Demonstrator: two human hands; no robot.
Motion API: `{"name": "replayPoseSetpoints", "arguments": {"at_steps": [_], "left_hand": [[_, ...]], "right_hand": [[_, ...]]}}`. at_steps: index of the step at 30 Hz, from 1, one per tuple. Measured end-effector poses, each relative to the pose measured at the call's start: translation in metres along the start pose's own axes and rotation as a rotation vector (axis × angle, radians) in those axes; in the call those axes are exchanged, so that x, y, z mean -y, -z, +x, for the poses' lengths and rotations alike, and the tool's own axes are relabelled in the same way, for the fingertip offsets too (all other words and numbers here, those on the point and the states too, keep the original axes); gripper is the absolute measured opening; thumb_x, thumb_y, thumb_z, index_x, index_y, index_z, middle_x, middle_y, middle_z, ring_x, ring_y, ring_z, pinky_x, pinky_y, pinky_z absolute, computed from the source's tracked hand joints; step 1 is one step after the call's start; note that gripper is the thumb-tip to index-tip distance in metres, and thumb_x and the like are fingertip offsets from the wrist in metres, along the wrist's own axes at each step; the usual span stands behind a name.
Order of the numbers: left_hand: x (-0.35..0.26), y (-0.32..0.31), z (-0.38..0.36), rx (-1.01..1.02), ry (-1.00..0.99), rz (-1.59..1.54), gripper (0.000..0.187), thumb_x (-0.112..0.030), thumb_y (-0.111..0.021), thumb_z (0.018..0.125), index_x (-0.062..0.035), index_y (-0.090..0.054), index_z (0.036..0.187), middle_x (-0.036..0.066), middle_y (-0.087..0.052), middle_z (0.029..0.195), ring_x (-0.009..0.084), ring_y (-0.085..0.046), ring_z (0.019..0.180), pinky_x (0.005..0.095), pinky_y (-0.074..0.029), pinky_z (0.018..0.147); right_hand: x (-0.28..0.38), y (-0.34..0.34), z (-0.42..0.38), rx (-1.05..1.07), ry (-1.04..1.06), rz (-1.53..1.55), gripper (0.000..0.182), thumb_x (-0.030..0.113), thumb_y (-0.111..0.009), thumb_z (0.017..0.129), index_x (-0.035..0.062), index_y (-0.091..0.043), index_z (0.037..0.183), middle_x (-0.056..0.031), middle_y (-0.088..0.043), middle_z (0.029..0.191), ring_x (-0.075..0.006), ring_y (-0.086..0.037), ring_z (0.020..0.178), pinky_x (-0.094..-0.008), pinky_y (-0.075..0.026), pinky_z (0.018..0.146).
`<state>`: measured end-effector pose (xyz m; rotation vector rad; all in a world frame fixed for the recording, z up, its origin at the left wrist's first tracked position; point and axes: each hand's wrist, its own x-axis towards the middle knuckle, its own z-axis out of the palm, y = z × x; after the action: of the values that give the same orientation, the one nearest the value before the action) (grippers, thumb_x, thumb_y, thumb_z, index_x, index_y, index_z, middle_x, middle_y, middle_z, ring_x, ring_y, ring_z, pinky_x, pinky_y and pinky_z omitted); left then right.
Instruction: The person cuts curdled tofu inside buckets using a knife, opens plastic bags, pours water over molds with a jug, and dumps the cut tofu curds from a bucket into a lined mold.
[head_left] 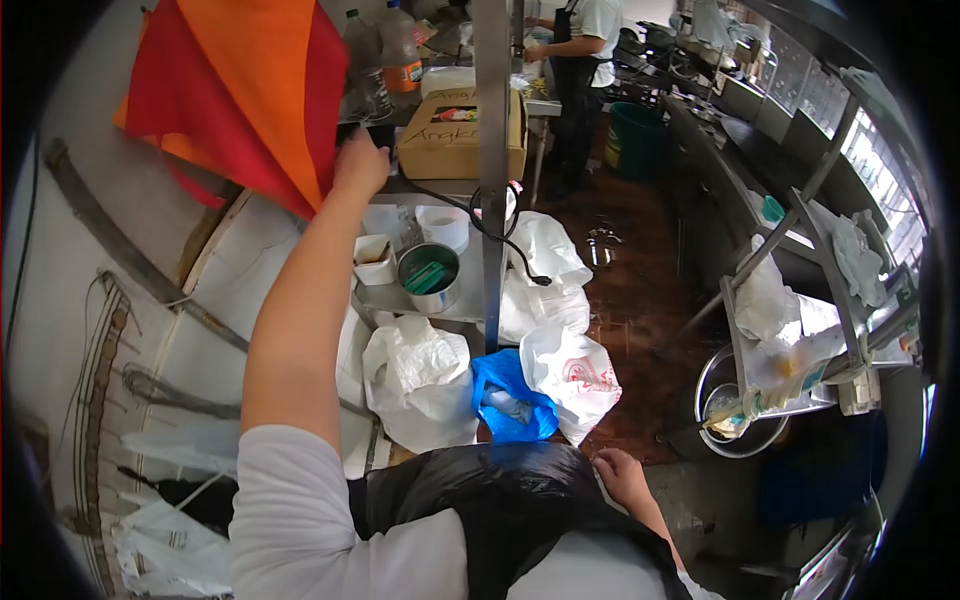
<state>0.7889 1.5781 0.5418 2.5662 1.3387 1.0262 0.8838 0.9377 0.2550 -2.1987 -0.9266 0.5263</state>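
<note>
My left hand (362, 163) is stretched up to the shelf on the left, its fingers curled in. What they close on, if anything, is hidden. Beside that hand hangs a red and orange cloth piece (245, 90), partly covering the forearm side. A dark object (382, 136) shows just behind the fingers, and a black cable (430, 190) runs from near there. To its right stands a cardboard box (455, 150) with handwriting. My right hand (622, 478) hangs low beside the black apron (480, 490), fingers loosely bent and apart, with nothing seen in them.
Plastic bottles (400, 60) stand behind the box. Below are a metal pot (428, 275), white tubs, white sacks (420, 380) and a blue bag (512, 395). A person (585, 80) works farther back. Counters and a metal basin (740, 400) line the right; the floor (640, 330) looks wet.
</note>
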Motion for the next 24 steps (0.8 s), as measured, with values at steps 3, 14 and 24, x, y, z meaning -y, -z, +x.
{"name": "replayPoseSetpoints", "arguments": {"at_steps": [3, 14, 24], "left_hand": [[0.005, -0.013, 0.038, 0.142, 0.103, 0.136, 0.071, -0.043, -0.075, 0.09, 0.0022, -0.053, 0.14, 0.031, -0.062, 0.135, 0.0442, -0.06, 0.128, 0.0501, -0.047, 0.108], [0.016, -0.028, 0.092, 0.591, 0.138, 0.279, 0.073, -0.05, -0.08, 0.084, -0.0002, -0.065, 0.136, 0.02, -0.061, 0.145, 0.035, -0.06, 0.133, 0.0465, -0.049, 0.109], [0.077, -0.09, 0.138, 0.455, 0.206, -0.409, 0.061, -0.025, -0.08, 0.083, 0.008, -0.062, 0.13, 0.021, -0.068, 0.125, 0.035, -0.07, 0.108, 0.0451, -0.056, 0.088]], "right_hand": [[0.019, -0.002, -0.023, -0.041, -0.08, 0.003, 0.026, 0.022, -0.071, 0.093, 0.0007, -0.072, 0.108, -0.0215, -0.074, 0.098, -0.0371, -0.073, 0.091, -0.0444, -0.057, 0.081], [0.056, -0.03, -0.044, -0.094, -0.163, -0.034, 0.029, 0.023, -0.072, 0.094, 0.0003, -0.072, 0.111, -0.0215, -0.073, 0.105, -0.0392, -0.071, 0.098, -0.0448, -0.056, 0.087], [0.065, -0.04, -0.044, -0.079, -0.217, -0.019, 0.031, 0.024, -0.071, 0.094, 0.0002, -0.073, 0.113, -0.0216, -0.074, 0.11, -0.0391, -0.071, 0.104, -0.045, -0.055, 0.093]]}}
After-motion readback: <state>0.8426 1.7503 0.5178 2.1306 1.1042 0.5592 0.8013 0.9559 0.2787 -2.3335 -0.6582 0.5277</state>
